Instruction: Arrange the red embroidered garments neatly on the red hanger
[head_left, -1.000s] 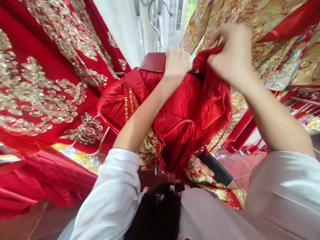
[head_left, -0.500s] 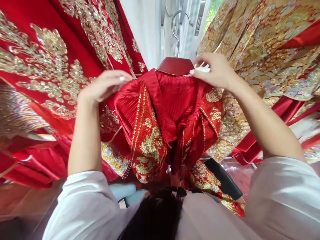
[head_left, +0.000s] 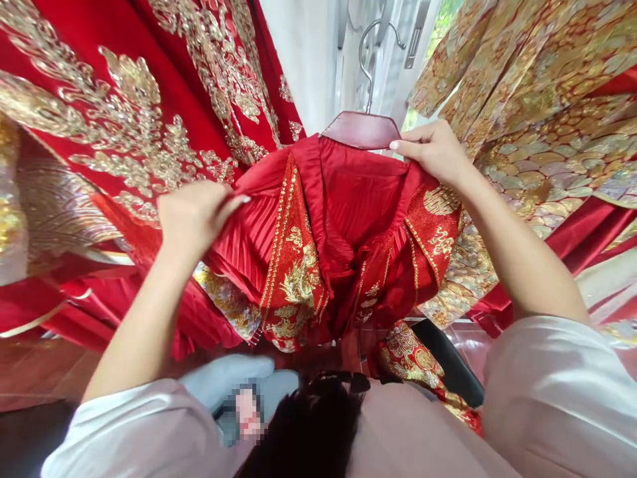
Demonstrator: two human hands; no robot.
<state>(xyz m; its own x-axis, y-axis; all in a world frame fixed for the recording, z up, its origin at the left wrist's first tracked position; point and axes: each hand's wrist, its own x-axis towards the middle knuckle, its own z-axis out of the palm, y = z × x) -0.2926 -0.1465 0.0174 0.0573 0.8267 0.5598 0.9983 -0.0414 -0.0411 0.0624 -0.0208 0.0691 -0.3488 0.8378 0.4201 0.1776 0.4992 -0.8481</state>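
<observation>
A red pleated garment (head_left: 368,179) with gold embroidered panels hangs on a dark red clothes hanger (head_left: 361,129) with a metal hook (head_left: 367,66). My left hand (head_left: 192,212) is closed on the garment's left shoulder, where pleated cloth fans out below the thumb. At the hanger's right end, my right hand (head_left: 435,153) pinches with the thumb on its corner; the fingers behind are partly hidden. Gold dragon embroidery (head_left: 298,282) shows on the garment's left panel. The collar stands open around the hanger.
A red gown with gold beadwork (head_left: 134,99) hangs at the left. Gold patterned garments (head_left: 537,106) hang at the right. Behind the hook is a pale door frame (head_left: 415,40). Below lie a red and gold cloth (head_left: 411,352) and a black object (head_left: 450,358).
My left hand has moved down and outward and closed on the shoulder cloth, spreading the pleats. My right hand stays at the hanger's end. The hanger appears shifted slightly right.
</observation>
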